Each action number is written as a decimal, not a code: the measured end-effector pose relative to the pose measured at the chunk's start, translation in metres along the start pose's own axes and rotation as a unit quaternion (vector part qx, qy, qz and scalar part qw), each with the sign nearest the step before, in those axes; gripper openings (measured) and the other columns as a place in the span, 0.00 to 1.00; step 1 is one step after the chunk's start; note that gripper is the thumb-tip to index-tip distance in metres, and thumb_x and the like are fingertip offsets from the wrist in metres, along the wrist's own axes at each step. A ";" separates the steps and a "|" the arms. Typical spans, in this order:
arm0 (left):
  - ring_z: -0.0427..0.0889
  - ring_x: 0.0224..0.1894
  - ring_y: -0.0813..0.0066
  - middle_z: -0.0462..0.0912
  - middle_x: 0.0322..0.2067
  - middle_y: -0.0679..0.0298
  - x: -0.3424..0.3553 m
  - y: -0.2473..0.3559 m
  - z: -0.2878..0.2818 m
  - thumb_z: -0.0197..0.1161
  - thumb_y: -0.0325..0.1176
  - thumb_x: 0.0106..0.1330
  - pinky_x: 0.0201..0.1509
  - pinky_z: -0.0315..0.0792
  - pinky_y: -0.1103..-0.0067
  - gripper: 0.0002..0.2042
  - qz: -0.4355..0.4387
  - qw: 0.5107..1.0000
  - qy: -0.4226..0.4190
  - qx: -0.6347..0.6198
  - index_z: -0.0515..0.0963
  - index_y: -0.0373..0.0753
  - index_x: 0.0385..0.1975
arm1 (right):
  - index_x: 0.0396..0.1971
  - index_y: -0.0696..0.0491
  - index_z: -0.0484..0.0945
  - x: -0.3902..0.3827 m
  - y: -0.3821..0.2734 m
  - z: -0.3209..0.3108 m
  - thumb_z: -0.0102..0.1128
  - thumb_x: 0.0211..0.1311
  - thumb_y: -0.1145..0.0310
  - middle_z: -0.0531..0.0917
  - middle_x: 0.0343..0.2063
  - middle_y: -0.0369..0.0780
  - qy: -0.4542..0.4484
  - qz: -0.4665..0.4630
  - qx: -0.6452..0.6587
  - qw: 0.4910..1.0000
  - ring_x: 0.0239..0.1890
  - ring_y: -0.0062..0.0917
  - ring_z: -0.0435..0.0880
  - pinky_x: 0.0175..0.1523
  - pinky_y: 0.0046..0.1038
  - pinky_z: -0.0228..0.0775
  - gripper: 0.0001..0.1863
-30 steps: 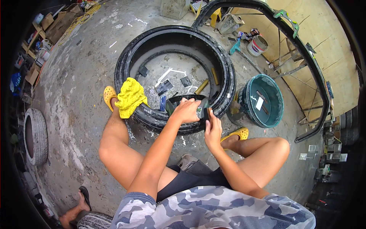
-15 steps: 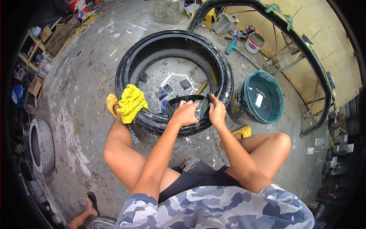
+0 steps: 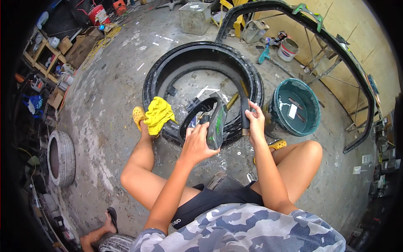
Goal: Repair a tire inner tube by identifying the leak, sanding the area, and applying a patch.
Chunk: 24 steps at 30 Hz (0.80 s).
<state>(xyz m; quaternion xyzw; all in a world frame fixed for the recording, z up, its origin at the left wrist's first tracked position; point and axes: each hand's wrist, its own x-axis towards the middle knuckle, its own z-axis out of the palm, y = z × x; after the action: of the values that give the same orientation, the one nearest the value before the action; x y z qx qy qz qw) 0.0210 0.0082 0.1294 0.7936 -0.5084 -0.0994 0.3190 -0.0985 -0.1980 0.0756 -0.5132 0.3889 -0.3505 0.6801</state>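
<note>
I sit in front of a large black tyre (image 3: 168, 69) lying flat on the concrete floor. Both hands hold a black rubber inner tube (image 3: 191, 115) up over the tyre's near wall. My left hand (image 3: 198, 143) grips a flattened stretch of the tube with green marks on it. To its right, my right hand (image 3: 255, 121) clasps another stretch of the tube, which runs upward from my fingers. A yellow cloth (image 3: 158, 114) is draped on the tyre's near rim, beside my left foot in a yellow clog (image 3: 138, 116).
A teal bucket (image 3: 294, 107) stands to the right of the tyre. A small grey tyre (image 3: 61, 157) lies at the left. Tools and scraps lie inside the big tyre. A white pail (image 3: 287, 49) and a metal box (image 3: 194, 17) stand behind. Another person's sandalled foot (image 3: 110, 218) is at lower left.
The inner tube has been lifted off the tyre wall and turned upright. My left hand now holds the green-marked stretch higher, and my right hand has moved out to the right.
</note>
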 end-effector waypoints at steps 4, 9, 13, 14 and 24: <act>0.75 0.45 0.61 0.78 0.40 0.55 -0.061 0.020 -0.007 0.78 0.45 0.41 0.52 0.62 0.69 0.38 -0.052 0.995 0.080 -0.007 0.67 0.32 0.51 | 0.59 0.56 0.72 -0.018 -0.007 0.022 0.56 0.62 0.76 0.82 0.36 0.38 -0.044 0.018 0.039 0.998 0.36 0.17 0.81 0.44 0.19 0.73 0.23; 0.78 0.44 0.66 0.82 0.38 0.57 -0.102 0.031 0.011 0.81 0.44 0.40 0.56 0.61 0.71 0.42 -0.112 0.986 0.115 -0.051 0.64 0.32 0.52 | 0.60 0.56 0.69 -0.047 -0.019 0.048 0.58 0.61 0.74 0.82 0.33 0.37 -0.183 0.046 0.084 0.978 0.36 0.17 0.81 0.44 0.19 0.72 0.25; 0.75 0.39 0.64 0.78 0.36 0.58 -0.111 0.029 0.025 0.80 0.53 0.40 0.54 0.59 0.67 0.43 -0.108 0.978 0.136 -0.117 0.65 0.33 0.51 | 0.60 0.56 0.69 -0.058 -0.022 0.055 0.58 0.62 0.74 0.82 0.33 0.37 -0.241 0.026 0.042 0.969 0.35 0.16 0.79 0.44 0.18 0.70 0.25; 0.75 0.39 0.64 0.78 0.36 0.58 -0.112 0.032 0.025 0.80 0.53 0.40 0.54 0.59 0.67 0.43 -0.110 0.978 0.134 -0.119 0.65 0.33 0.51 | 0.60 0.56 0.69 -0.061 -0.022 0.054 0.58 0.62 0.74 0.81 0.34 0.36 -0.256 0.013 0.016 0.966 0.35 0.15 0.79 0.43 0.18 0.69 0.25; 0.69 0.22 0.65 0.70 0.20 0.55 -0.101 0.044 0.041 0.50 0.40 0.74 0.31 0.65 0.70 0.14 -0.220 0.907 0.114 -0.340 0.66 0.34 0.33 | 0.60 0.53 0.71 -0.102 -0.038 0.038 0.56 0.63 0.80 0.75 0.34 0.32 -0.291 -0.003 -0.103 0.951 0.36 0.11 0.77 0.41 0.16 0.69 0.24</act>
<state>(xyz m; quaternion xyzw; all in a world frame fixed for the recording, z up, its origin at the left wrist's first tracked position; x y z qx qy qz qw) -0.0784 0.0677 0.1076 0.7349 -0.2167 -0.2423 0.5952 -0.1139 -0.1012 0.1359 -0.6616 0.2065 -0.1459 0.7059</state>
